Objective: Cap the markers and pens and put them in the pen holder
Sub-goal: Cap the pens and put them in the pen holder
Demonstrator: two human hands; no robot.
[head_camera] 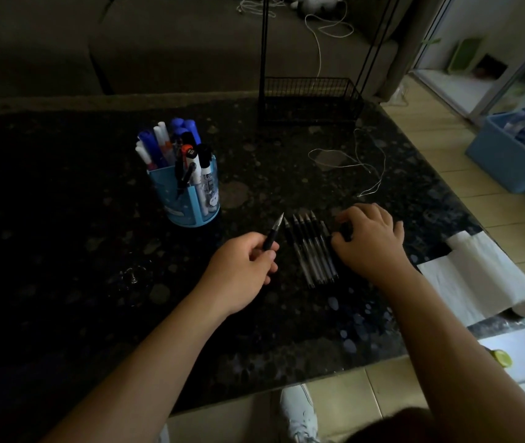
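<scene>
Clamps left grip (242, 266) round an uncapped pen (273, 233); pinches a small dark piece (346, 232) in right grip (370, 241), beside pen row (312, 247) on surface (95, 251).

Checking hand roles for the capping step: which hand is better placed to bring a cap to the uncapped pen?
Right. The left hand already grips the uncapped pen, tip up. The right hand lies on the table beside the row of pens, fingers curled round a small dark piece, probably a cap.
</scene>
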